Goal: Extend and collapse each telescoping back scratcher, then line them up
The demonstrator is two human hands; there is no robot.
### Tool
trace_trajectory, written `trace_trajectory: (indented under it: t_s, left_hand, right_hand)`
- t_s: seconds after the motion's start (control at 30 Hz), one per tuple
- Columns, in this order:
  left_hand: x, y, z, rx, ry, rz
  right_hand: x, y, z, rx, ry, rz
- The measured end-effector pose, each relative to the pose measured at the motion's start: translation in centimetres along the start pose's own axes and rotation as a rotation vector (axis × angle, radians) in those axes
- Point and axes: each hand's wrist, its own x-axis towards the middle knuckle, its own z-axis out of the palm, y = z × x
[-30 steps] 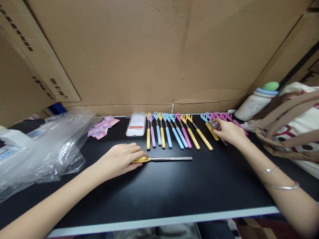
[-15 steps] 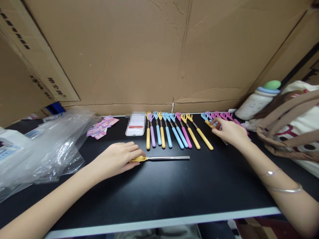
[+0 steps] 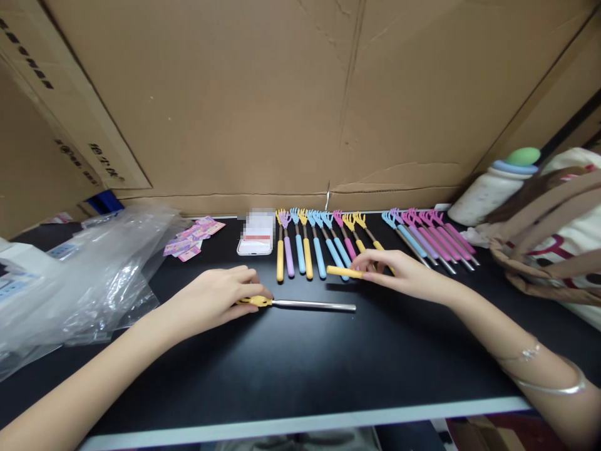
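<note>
My left hand (image 3: 230, 291) is closed on the yellow claw head of a back scratcher (image 3: 314, 305), whose bare metal rod points right just above the black table. Between the fingertips of my right hand (image 3: 394, 272) is a yellow handle sleeve (image 3: 344, 272), held sideways with its free end pointing left. Behind it lies a row of back scratchers (image 3: 319, 254) with yellow, purple, blue and pink handles; my right hand partly hides the rightmost ones. Farther right, a group of back scratchers (image 3: 429, 235) in blue, purple and pink lies slanted, metal rod ends showing.
Clear plastic bags (image 3: 103, 282) cover the table's left side, beside pink-purple printed cards (image 3: 195, 238). A phone (image 3: 256, 235) lies near the back. On the right stand a white bottle (image 3: 488, 194) and a bag (image 3: 554, 244). A cardboard wall (image 3: 235, 100) closes off the back.
My right hand has moved left from the right-hand group, bringing the yellow handle sleeve over the table's middle. My left hand keeps hold of the back scratcher, its rod now tilted slightly downward.
</note>
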Motion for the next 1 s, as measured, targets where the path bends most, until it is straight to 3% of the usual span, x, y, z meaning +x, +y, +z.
trace_trajectory:
  t_s: [0.4,0.6,0.87,1.0]
  left_hand:
    - [1.1,1.4,1.3,0.072,0.129,0.083]
    - [1.2,1.6,1.5,0.076,0.136,0.071]
    - [0.3,0.6,0.0,0.058,0.041,0.029]
    - [0.7,1.4,0.6,0.061,0.103,0.006]
  right_hand:
    - [-0.3,-1.2,1.9,-0.22,0.004,-0.016]
    - [-0.4,-2.0,2.2,-0.305,-0.042,-0.05]
    - [-0.5,-2.3,2.1,-0.302,-0.073,-0.076]
    - [-0.2,-2.3,2.6,-0.345,-0.051,-0.063]
